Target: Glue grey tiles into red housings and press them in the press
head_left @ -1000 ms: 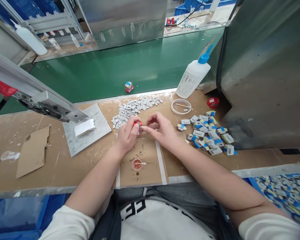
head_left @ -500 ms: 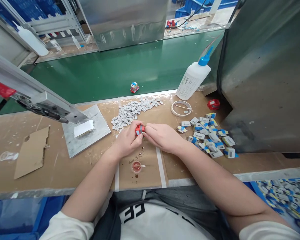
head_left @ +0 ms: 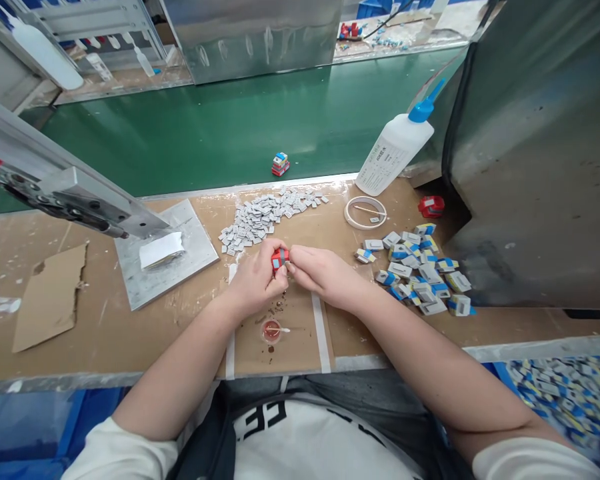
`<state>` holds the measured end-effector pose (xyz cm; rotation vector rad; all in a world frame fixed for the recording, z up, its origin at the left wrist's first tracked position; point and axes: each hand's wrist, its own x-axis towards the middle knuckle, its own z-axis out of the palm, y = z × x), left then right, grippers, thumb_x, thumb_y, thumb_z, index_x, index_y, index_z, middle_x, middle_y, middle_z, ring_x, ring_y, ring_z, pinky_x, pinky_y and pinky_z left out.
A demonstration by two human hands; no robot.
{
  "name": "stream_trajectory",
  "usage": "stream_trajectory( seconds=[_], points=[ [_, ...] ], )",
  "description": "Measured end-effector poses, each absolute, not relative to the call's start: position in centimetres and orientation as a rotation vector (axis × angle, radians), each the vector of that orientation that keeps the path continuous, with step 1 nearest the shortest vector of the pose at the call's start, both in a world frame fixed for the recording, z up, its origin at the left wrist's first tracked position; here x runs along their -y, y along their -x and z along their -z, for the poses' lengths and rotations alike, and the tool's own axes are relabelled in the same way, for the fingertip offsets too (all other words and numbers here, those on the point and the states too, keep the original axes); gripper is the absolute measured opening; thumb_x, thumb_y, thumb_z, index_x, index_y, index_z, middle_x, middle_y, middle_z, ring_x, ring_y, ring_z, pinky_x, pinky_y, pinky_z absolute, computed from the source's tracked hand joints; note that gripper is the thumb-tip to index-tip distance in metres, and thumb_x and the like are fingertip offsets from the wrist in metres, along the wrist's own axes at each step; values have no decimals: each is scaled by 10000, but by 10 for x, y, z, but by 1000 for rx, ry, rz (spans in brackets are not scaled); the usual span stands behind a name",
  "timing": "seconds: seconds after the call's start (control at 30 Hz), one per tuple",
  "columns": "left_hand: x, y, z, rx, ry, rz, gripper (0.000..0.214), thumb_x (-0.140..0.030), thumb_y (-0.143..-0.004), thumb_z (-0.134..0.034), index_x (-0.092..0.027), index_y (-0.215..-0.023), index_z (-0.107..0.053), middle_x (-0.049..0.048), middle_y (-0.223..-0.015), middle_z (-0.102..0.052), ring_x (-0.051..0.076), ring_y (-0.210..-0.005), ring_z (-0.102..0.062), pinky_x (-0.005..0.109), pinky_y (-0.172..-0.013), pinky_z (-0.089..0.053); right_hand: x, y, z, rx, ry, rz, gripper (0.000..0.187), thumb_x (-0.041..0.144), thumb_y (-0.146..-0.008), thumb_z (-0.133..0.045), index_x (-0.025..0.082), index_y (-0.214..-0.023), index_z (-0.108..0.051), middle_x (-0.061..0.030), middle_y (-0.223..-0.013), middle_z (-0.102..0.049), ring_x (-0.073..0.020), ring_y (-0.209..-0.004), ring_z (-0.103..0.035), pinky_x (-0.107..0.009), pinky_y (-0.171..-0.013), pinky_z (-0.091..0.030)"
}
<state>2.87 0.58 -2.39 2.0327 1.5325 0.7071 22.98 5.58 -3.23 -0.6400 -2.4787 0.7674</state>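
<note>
Over the middle of the bench, my left hand [head_left: 257, 279] is closed around a small red toy car [head_left: 280, 259] with a light blue patch and a grey band. My right hand [head_left: 320, 272] is pinched against the car's right end, and its fingertips are partly hidden. Just beyond the hands lies a pile of small grey tiles [head_left: 260, 220]. Below them sits a little cup of reddish liquid [head_left: 271, 331] with a cotton swab [head_left: 283, 329] across it. To the right are several grey, blue and yellow blocks [head_left: 420, 270].
A white squeeze bottle [head_left: 395, 153] stands at the back right, near a tape roll [head_left: 353, 215] and another red piece [head_left: 431, 206]. A small toy [head_left: 281, 164] rests on the green belt [head_left: 205, 140]. At left are a metal plate [head_left: 195, 250] under a frame arm and cardboard [head_left: 55, 300].
My view has shifted slightly. Both hands keep the same hold on the red toy car. The small toy on the green belt has moved a little to the right relative to the tile pile.
</note>
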Motion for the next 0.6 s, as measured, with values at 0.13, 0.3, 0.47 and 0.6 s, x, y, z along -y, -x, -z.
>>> stream_trajectory(
  seconds=[0.13, 0.3, 0.47, 0.6],
  points=[
    [-7, -28, 19, -1529, -2049, -672, 315, -301, -912, -467, -204, -1210, -496, 39, -927, -651, 237, -792, -640, 356, -711, -470, -60, -232, 32, 2500, 606, -621, 233, 273, -1123, -387, 240, -909, -470, -27, -884, -605, -181, -780, -542, -287, -712, -391],
    [-7, -25, 13, -1424, -2078, -731, 399, -286, -976, -459, -211, -1368, -484, 93, -1206, -669, 242, -1024, -661, 369, -902, -525, -65, -235, 29, 2554, 557, -335, 185, 235, -1109, -418, 225, -959, -525, -66, -935, -652, -209, -842, -566, -310, -746, -407],
    [-6, -25, 14, -1408, -2063, -718, 425, -261, -958, -454, -193, -1377, -463, 117, -1258, -661, 256, -1082, -661, 385, -947, -537, -63, -233, 27, 2591, 561, -189, 164, 226, -1103, -446, 212, -983, -558, -73, -938, -668, -213, -815, -565, -329, -715, -389],
    [-6, -25, 16, -1435, -2056, -661, 367, -280, -953, -451, -186, -1307, -460, 101, -1122, -670, 249, -959, -671, 378, -844, -544, -62, -232, 30, 2597, 546, -83, 187, 218, -1094, -450, 209, -936, -550, -63, -892, -645, -206, -763, -549, -342, -687, -366]
  ],
)
